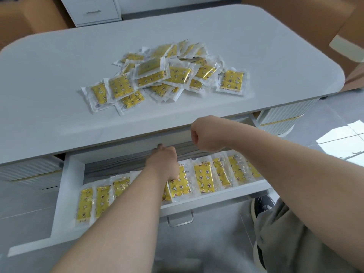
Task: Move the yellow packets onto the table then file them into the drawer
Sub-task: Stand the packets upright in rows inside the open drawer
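Observation:
A loose pile of yellow packets [167,75] in clear wrappers lies on the white table [59,66]. Below the table's front edge, the white drawer [65,194] stands pulled out. A row of yellow packets [202,178] is stood side by side along its front. My left hand [163,162] reaches into the drawer over the middle of that row, fingers stretched toward the back and the heel of the hand touching a packet. My right hand [204,134] hovers at the table's front edge above the drawer, curled into a fist with nothing visible in it.
A metal handle [180,219] hangs on the drawer front. Ribbed white table bases [279,119] stand on both sides of the drawer. My knee and shoe [262,203] are at the lower right. A white cabinet [94,10] and cardboard boxes [295,20] stand behind the table.

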`<state>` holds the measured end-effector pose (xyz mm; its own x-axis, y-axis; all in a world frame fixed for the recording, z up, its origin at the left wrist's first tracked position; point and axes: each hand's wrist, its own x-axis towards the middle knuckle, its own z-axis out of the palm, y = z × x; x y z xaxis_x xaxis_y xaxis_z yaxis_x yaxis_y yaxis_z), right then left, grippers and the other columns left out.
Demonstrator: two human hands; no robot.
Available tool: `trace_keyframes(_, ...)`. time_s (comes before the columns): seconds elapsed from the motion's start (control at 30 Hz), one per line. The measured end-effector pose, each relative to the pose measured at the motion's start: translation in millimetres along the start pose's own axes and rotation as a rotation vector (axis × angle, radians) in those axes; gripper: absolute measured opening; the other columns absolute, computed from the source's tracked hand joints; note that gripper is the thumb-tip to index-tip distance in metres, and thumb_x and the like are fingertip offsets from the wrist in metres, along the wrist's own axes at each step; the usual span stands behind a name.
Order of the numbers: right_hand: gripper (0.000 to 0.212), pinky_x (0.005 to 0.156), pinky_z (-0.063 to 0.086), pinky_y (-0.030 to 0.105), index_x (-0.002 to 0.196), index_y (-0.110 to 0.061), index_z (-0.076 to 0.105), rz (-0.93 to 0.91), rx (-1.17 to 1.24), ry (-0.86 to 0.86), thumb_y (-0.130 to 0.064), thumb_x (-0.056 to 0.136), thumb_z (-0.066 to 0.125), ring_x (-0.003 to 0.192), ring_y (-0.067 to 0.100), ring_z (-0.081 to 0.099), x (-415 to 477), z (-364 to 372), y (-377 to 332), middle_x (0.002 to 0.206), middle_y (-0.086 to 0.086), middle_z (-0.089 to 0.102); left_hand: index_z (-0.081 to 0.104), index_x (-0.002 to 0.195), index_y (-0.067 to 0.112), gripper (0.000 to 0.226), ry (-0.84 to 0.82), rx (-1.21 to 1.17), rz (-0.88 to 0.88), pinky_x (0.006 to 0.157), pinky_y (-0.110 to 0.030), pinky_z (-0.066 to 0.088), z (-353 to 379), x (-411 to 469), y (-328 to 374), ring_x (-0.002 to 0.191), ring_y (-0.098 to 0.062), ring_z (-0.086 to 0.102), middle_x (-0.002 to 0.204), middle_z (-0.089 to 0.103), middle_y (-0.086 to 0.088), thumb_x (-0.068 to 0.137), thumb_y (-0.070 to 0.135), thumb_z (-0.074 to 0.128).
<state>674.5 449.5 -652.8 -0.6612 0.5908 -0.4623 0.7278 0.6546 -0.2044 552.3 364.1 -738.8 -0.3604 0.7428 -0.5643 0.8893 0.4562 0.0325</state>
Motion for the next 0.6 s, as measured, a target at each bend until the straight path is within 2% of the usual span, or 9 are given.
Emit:
trace_keyframes(0.07,0.023,0.066,0.048,0.035,0.099,-0.004,0.068,-0.016,0.073,0.071,-0.005,0.088,0.048,0.078,0.024,0.057,0.8,-6.0,2.2,0.097,0.013,0.068,0.052,0.134,0.011,0.063,-0.032,-0.070,0.036,0.082,-0.034,0.049,-21.9,-4.7,7.1,0.111,-0.026,0.056,0.129,0.053,-0.010,0.081,0.026,0.082)
trace_keyframes(0.17,0.013,0.059,0.048,0.028,0.085,-0.017,0.063,-0.035,0.162,0.216,-0.011,0.089,0.052,0.080,0.019,0.060,5.6,-14.8,5.8,0.090,0.000,0.064,0.058,0.133,0.012,0.060,-0.040,-0.148,0.052,0.097,-0.038,0.052,-61.2,-19.7,20.1,0.112,-0.025,0.062,0.127,0.064,-0.004,0.084,0.043,0.076)
trace_keyframes(0.2,0.013,0.057,0.044,0.026,0.082,-0.019,0.062,-0.030,0.193,0.253,-0.012,0.089,0.053,0.076,0.015,0.058,8.6,-17.3,6.4,0.088,-0.003,0.063,0.062,0.127,0.012,0.054,-0.022,-0.171,0.044,0.097,-0.040,0.053,-71.7,-26.9,22.2,0.109,-0.026,0.065,0.120,0.068,-0.005,0.087,0.046,0.073)
trace_keyframes(0.27,0.014,0.055,0.042,0.025,0.080,-0.019,0.062,-0.010,0.260,0.317,-0.012,0.088,0.054,0.072,0.013,0.057,15.6,-20.2,7.0,0.085,-0.004,0.062,0.072,0.103,0.009,0.036,0.046,-0.330,0.029,0.091,-0.042,0.057,-84.9,-40.0,18.8,0.092,-0.027,0.072,0.094,0.077,-0.006,0.092,0.043,0.067)
trace_keyframes(0.33,0.014,0.054,0.043,0.026,0.078,-0.021,0.060,0.025,0.332,0.377,-0.011,0.086,0.053,0.070,0.015,0.060,22.4,-21.3,7.4,0.082,-0.004,0.064,0.073,0.082,0.012,0.029,0.198,-0.524,0.025,0.084,-0.042,0.059,-93.8,-50.0,7.8,0.077,-0.024,0.075,0.072,0.076,-0.002,0.094,0.037,0.064)
trace_keyframes(0.37,0.014,0.053,0.043,0.026,0.079,-0.022,0.059,0.042,0.366,0.406,-0.011,0.085,0.052,0.069,0.016,0.062,25.6,-21.7,7.2,0.081,-0.004,0.064,0.071,0.078,0.015,0.028,0.312,-0.592,0.012,0.081,-0.040,0.059,-97.2,-52.1,1.6,0.073,-0.022,0.074,0.069,0.075,0.000,0.094,0.037,0.064)
trace_keyframes(0.5,0.014,0.052,0.044,0.026,0.086,-0.025,0.056,0.086,0.483,0.483,-0.011,0.084,0.051,0.066,0.018,0.063,38.6,-26.9,6.6,0.080,-0.004,0.062,0.062,0.079,0.022,0.023,0.753,-0.693,-0.108,0.064,-0.031,0.050,-101.1,-43.3,-17.3,0.074,-0.019,0.065,0.075,0.067,0.005,0.096,0.037,0.060)
trace_keyframes(0.53,0.015,0.052,0.044,0.026,0.088,-0.026,0.055,0.090,0.482,0.487,-0.012,0.084,0.051,0.065,0.018,0.062,41.8,-28.5,6.6,0.080,-0.005,0.061,0.062,0.081,0.022,0.021,0.804,-0.684,-0.137,0.062,-0.031,0.047,-99.4,-38.4,-20.6,0.076,-0.020,0.063,0.078,0.066,0.006,0.097,0.036,0.060)
trace_keyframes(0.6,0.017,0.053,0.043,0.027,0.092,-0.027,0.054,0.093,0.487,0.481,-0.012,0.084,0.051,0.066,0.018,0.061,47.6,-30.5,8.8,0.083,-0.004,0.060,0.062,0.092,0.020,0.016,0.861,-0.666,-0.168,0.068,-0.033,0.048,-95.7,-28.5,-25.1,0.085,-0.022,0.061,0.091,0.065,0.004,0.097,0.035,0.059)
